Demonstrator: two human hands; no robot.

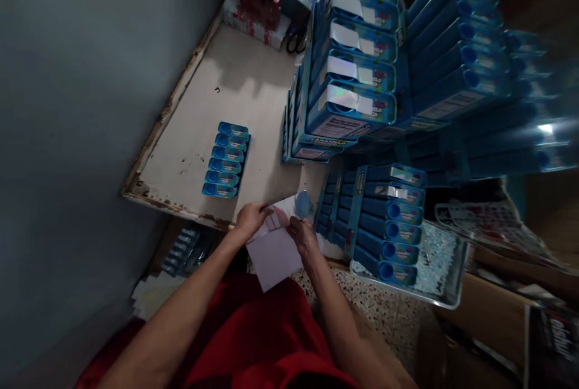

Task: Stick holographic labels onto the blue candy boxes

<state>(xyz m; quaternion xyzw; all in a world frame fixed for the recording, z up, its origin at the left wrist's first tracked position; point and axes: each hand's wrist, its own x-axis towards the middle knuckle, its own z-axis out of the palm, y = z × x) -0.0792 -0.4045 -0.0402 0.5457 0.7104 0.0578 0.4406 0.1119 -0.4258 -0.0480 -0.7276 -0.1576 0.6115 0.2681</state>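
My left hand (251, 220) is closed on the upper left side of a white paper sheet (275, 259), at the near edge of the table. Closed on its upper right side is my right hand (302, 233), fingers bent inward. The sheet is partly folded or layered, with a pinkish patch and a bluish corner near my fingers; its print is too blurred to read. Beyond my left hand stands a row of small blue boxes (226, 160). A bundle of long blue boxes (366, 214) lies to the right of my right hand.
Tall stacks of blue boxes (353, 69) rise at the right, some with pale stickers. A red tape dispenser (260, 0) and black scissors (296, 40) are at the table's back. A metal tray (456, 283) holds small pale pieces. The wall (81, 105) borders the left.
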